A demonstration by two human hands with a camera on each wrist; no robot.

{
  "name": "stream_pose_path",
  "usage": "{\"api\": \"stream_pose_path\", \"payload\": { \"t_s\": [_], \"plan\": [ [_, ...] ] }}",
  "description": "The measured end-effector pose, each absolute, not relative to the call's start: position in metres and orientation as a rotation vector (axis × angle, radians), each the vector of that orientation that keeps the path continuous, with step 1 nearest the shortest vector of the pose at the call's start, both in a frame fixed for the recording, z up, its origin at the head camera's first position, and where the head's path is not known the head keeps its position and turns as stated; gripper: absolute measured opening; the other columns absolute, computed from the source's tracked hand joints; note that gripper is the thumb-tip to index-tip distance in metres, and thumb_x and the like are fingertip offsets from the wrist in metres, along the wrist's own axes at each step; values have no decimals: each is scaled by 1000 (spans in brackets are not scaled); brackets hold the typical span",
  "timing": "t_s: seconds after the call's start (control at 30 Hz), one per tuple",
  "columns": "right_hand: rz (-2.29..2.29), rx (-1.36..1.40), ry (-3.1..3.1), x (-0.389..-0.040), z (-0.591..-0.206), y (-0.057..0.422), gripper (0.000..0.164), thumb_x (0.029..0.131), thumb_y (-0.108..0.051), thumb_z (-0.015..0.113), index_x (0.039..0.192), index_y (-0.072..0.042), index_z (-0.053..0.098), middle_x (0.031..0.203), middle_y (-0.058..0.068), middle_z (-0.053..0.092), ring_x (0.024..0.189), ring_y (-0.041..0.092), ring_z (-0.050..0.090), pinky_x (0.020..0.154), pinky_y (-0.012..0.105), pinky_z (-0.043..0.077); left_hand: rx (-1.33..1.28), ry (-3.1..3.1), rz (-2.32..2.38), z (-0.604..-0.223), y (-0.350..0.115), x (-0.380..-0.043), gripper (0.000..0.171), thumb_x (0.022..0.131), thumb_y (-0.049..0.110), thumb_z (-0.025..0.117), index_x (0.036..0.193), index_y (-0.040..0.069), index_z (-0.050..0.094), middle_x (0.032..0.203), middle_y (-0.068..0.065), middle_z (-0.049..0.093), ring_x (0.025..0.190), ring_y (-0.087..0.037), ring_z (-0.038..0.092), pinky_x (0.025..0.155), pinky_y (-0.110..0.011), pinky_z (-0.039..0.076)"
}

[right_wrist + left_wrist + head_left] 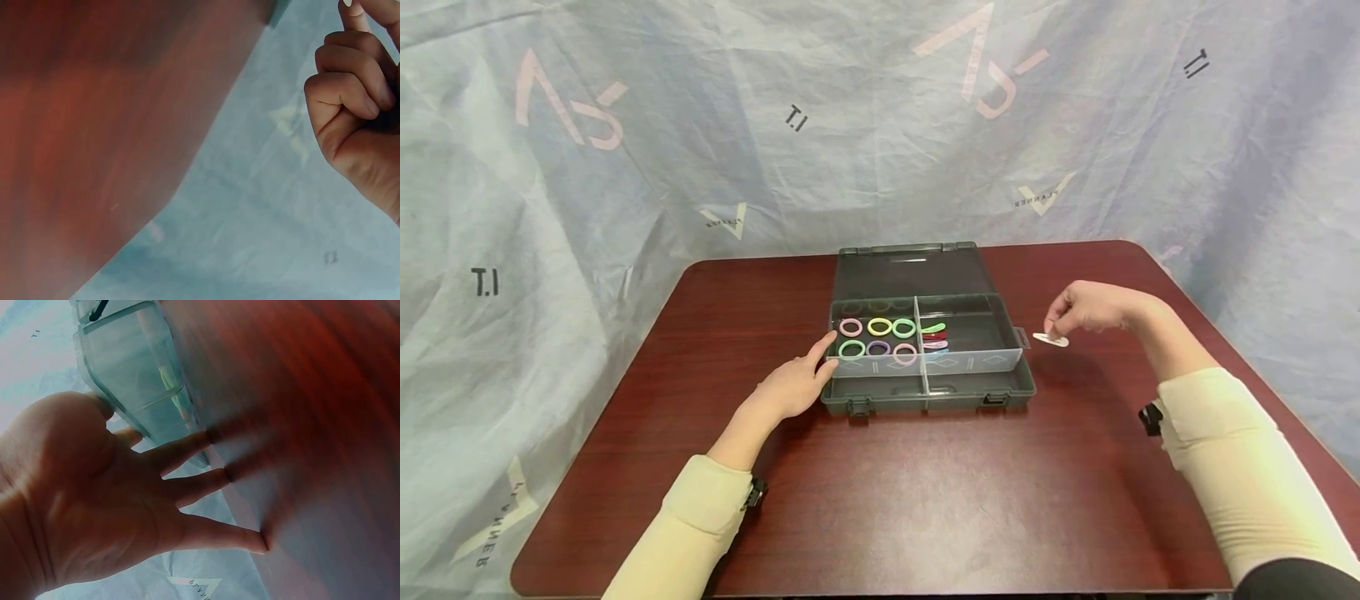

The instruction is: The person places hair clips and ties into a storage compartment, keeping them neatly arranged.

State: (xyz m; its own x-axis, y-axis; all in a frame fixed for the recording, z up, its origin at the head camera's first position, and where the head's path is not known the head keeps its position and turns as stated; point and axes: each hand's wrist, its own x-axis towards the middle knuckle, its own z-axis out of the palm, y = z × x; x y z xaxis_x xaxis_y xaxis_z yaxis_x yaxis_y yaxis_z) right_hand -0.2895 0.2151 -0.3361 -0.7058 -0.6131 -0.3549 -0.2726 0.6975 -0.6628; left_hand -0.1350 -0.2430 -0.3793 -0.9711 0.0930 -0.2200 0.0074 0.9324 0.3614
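A grey see-through case (955, 403) lies with its lid (913, 275) tilted back. Its raised inner tray (977, 363) has two compartments: colourful hair ties (840, 350) on the left, and several hair clips (935, 337) in green, red, pink and blue on the right. My left hand (790, 387) rests at the case's left side, index finger and thumb against it; the left wrist view shows the other fingers stretched to the table. Right of the case, my right hand (1093, 306) pinches a white hair clip (1062, 342) between thumb and index finger, other fingers curled.
The case stands on a dark red wooden table (880, 508) with rounded corners. A pale printed cloth (850, 125) hangs behind and beside it. Two latches (859, 407) sit along the case's front, and a grey tab (1022, 337) juts from the tray's right end.
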Motion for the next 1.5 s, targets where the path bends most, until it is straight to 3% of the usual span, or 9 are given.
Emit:
{"api": "stream_pose_path", "payload": {
  "t_s": [0.33, 0.6, 0.83, 1.3, 1.5],
  "plan": [
    [-735, -784, 2290, -310, -327, 154, 6, 85, -9, 75, 89, -4, 76, 64, -5, 56, 48, 4, 26, 48, 24, 27, 74, 2855, 532, -383, -241, -137, 62, 111, 45, 34, 165, 29, 9, 147, -27, 49, 136, -45, 46, 108, -61, 37],
    [-667, -763, 2260, -318, -335, 126, 6, 88, -12, 75, 90, -7, 77, 69, -2, 59, 51, 8, 21, 50, 27, 26, 68, 2856, 540, -383, -239, -137, 62, 110, 46, 35, 165, 30, 9, 147, -26, 49, 135, -44, 47, 108, -61, 38],
    [-627, -776, 2214, -324, -348, 107, 6, 90, -12, 74, 90, -7, 78, 59, -6, 48, 48, 6, 20, 48, 25, 26, 57, 2848, 547, -384, -240, -136, 62, 110, 46, 34, 165, 31, 10, 149, -26, 47, 139, -44, 42, 109, -63, 35],
    [-656, -714, 2182, -325, -370, 92, 6, 91, -12, 76, 92, -6, 78, 76, 2, 68, 47, 7, 23, 49, 25, 28, 47, 2856, 551, -383, -239, -136, 61, 110, 46, 35, 164, 31, 11, 151, -24, 46, 138, -43, 44, 109, -62, 36],
    [-618, -744, 2233, -326, -375, 90, 5, 92, -11, 75, 89, -7, 78, 72, 4, 65, 47, 7, 22, 48, 26, 27, 47, 2855, 553, -384, -239, -135, 62, 110, 46, 35, 164, 31, 11, 151, -24, 46, 137, -43, 45, 108, -62, 36]
  ]
}}
